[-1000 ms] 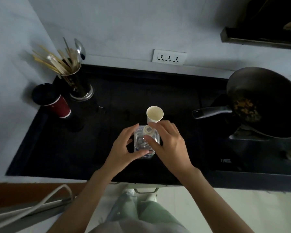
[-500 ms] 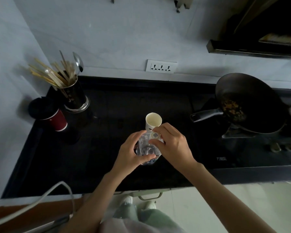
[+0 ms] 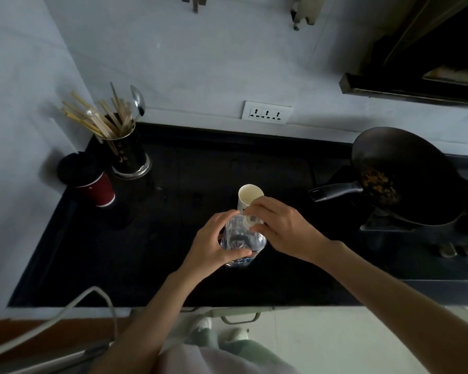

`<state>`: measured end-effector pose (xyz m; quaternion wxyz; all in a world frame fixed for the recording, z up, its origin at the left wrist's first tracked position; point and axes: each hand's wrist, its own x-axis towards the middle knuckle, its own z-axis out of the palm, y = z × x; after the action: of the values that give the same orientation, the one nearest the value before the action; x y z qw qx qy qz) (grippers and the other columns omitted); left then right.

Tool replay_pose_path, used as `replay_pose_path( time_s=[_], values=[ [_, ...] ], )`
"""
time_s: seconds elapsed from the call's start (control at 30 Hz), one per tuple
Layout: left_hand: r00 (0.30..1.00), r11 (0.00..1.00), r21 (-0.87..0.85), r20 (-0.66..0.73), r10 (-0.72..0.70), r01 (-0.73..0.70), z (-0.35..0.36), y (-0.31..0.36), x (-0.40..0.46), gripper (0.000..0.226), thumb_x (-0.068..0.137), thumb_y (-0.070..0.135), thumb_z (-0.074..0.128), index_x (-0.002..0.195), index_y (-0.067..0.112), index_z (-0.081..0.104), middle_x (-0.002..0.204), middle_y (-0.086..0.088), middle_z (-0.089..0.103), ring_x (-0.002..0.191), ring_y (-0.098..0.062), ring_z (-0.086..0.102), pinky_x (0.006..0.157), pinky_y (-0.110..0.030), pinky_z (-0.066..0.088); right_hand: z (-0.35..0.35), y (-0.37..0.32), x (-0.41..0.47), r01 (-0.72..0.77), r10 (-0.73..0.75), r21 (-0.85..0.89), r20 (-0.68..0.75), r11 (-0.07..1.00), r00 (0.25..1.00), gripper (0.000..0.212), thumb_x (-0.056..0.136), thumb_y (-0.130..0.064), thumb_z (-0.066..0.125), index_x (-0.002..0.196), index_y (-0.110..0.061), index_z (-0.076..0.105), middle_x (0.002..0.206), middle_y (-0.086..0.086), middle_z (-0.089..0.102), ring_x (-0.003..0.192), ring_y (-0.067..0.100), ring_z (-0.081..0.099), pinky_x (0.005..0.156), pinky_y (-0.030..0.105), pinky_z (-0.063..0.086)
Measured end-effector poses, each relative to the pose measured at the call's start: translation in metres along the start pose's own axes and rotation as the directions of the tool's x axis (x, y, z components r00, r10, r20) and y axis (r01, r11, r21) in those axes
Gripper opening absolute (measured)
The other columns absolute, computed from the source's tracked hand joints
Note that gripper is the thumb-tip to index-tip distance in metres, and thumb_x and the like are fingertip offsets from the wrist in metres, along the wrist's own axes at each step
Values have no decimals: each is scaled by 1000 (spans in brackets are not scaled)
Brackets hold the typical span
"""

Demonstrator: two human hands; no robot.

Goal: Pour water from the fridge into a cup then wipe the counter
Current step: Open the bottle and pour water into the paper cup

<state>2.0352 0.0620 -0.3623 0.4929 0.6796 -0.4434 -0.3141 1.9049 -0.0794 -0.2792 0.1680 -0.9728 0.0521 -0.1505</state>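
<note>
From the head camera, the left hand (image 3: 212, 245) grips a clear water bottle (image 3: 241, 238) standing on the black counter (image 3: 189, 211), while the right hand (image 3: 281, 228) pinches its cap (image 3: 248, 220). A white paper cup (image 3: 249, 197) stands just behind the bottle. A red cup (image 3: 97, 188) and utensil holder (image 3: 127, 155) sit at the far left, a wok (image 3: 405, 176) at the right below the pale wall's socket strip (image 3: 266, 112).

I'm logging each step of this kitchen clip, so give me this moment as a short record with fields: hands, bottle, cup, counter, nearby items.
left hand: holds the water bottle body
right hand: pinches the bottle cap
bottle: upright, cap on
cup: paper, upright, just behind the bottle
counter: black
nearby: wok at right; chopstick holder and red cup at left
</note>
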Motion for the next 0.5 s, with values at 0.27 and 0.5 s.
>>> replay_pose_path(
  time_s=[0.27,0.5],
  values=[
    [999,999,-1,6,-36,36,2,1,-2,81,67,41,84,137,37,44,133,23,48,125,1,47,101,-41,49,-13,2,0,-169,155,128,113,977,982,36,79,-40,72,110,-22,67,109,-9,60,96,6,59,83,24,53],
    [998,997,23,7,-68,68,1,3,-3,78,69,35,84,135,44,44,130,27,47,123,6,45,100,-38,50,28,-18,-2,-277,292,96,-256,956,921,23,76,-26,77,86,-9,67,83,0,60,65,10,58,55,11,46]
  ],
)
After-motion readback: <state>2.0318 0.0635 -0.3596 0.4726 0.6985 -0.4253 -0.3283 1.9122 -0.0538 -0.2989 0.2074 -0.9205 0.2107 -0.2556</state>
